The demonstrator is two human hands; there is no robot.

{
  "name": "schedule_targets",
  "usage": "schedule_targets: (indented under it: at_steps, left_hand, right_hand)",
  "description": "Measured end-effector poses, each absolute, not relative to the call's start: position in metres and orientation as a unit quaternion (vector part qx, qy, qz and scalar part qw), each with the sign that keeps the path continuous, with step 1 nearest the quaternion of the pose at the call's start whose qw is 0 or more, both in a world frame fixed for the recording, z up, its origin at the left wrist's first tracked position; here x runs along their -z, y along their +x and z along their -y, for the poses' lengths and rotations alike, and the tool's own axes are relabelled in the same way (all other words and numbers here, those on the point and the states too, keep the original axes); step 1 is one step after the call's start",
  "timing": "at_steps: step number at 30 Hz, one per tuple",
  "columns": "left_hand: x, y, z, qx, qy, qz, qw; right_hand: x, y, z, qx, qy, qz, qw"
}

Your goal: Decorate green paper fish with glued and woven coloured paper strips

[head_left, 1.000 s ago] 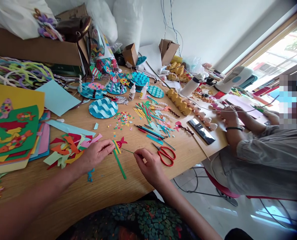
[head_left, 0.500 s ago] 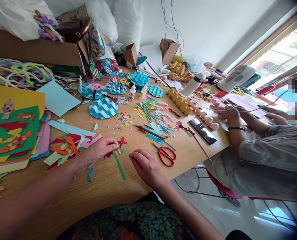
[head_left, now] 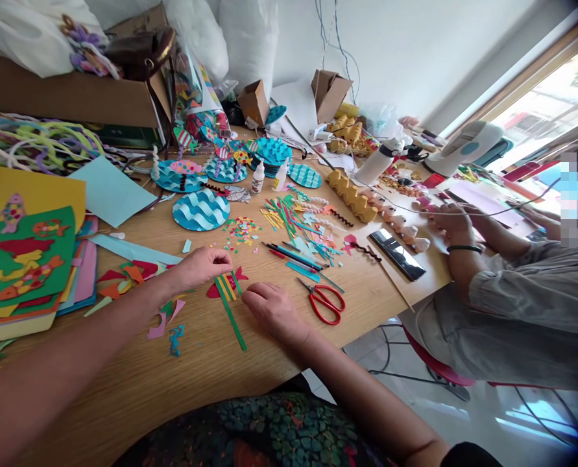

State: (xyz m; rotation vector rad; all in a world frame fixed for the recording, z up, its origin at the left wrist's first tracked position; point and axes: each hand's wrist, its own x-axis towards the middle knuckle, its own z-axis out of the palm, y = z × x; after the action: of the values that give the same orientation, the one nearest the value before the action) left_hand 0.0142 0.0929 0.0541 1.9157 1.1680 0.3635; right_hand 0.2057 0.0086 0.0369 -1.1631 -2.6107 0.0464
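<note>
Both hands have advanced since half a second ago: the left hand (head_left: 205,267) sits farther up the table and the right hand (head_left: 273,312) farther left, bringing a short green strip (head_left: 237,283) over the tail end of a red paper fish (head_left: 213,290). Two yellow strips (head_left: 229,288) and a long green strip (head_left: 237,329) also cross the fish and hide its middle. Left forearm covers part of the paper scraps (head_left: 133,272). Right fingertips are turned down and mostly concealed; they rest at the lower end of the short green strip, but whether they grip it cannot be determined. Left thumb and index finger are pinched on its upper end, with the wrist extended and the palm facing down. Right forearm enters from the lower right, knuckles uppermost. On the wooden table (head_left: 264,363), red-handled scissors (head_left: 311,294) lie just beside the right hand; pencils (head_left: 293,257) and blue wave discs (head_left: 201,211) lie beyond. Behind stands a white wall (head_left: 390,45). At right, a co-worker (head_left: 527,305) is cut off by the frame; the item in that person's hands is indistinct.
</note>
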Motion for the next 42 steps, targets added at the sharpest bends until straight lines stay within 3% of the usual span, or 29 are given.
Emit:
schedule_targets:
  at_steps: [12, 23, 42]
  left_hand:
    - [-0.037, 0.014, -0.095, -0.125, 0.804, -0.493, 0.309]
    - [-0.029, 0.012, -0.093, -0.123, 0.828, -0.485, 0.252]
    - [-0.028, 0.012, -0.092, -0.127, 0.841, -0.474, 0.229]
  right_hand:
    - [-0.031, 0.2, -0.012, 0.007, -0.401, 0.91, 0.102]
    - [-0.024, 0.2, -0.011, 0.017, -0.395, 0.91, 0.121]
    - [-0.026, 0.198, -0.01, 0.009, -0.406, 0.909, 0.098]
